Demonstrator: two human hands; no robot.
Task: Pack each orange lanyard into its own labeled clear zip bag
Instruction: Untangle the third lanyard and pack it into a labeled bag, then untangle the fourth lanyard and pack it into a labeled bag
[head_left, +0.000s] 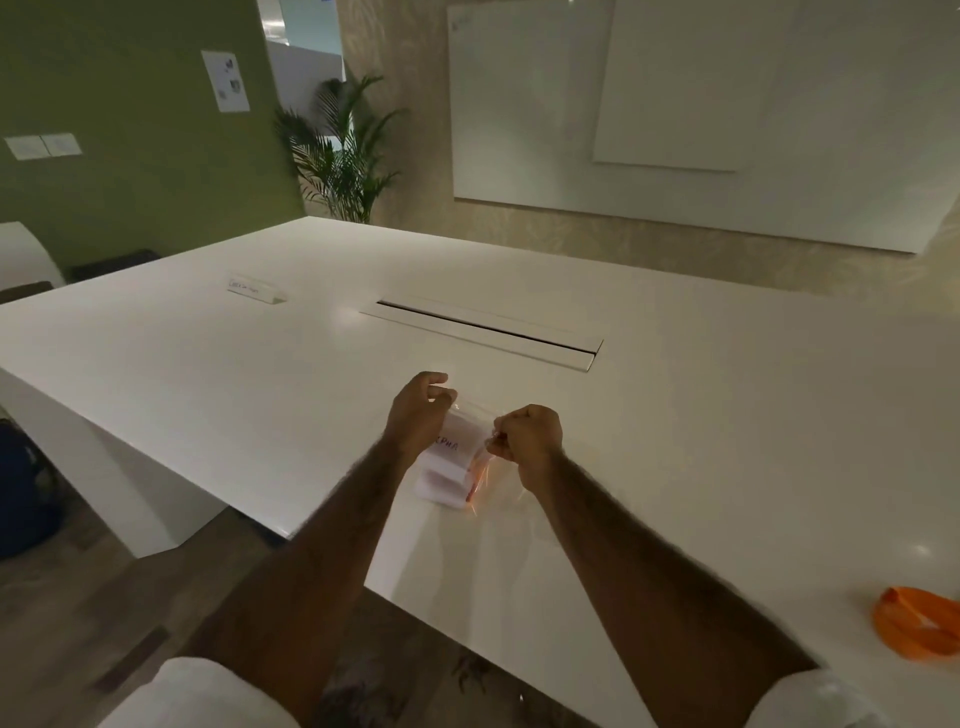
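A clear zip bag (457, 467) with a white label card lettered in red lies on the white table (208, 364), held up at its far end. An orange lanyard shows through the bag along its right side. My left hand (415, 415) pinches the bag's top left corner. My right hand (530, 439) is closed on the bag's top right edge. A loose pile of orange lanyard (917, 626) rests near the table's front right edge, apart from both hands.
A long cable slot with a lid (488, 332) is set in the table just beyond the bag. A small name-card stand (257, 289) sits at the far left. A palm plant (343, 150) and whiteboards (675, 114) stand behind the table.
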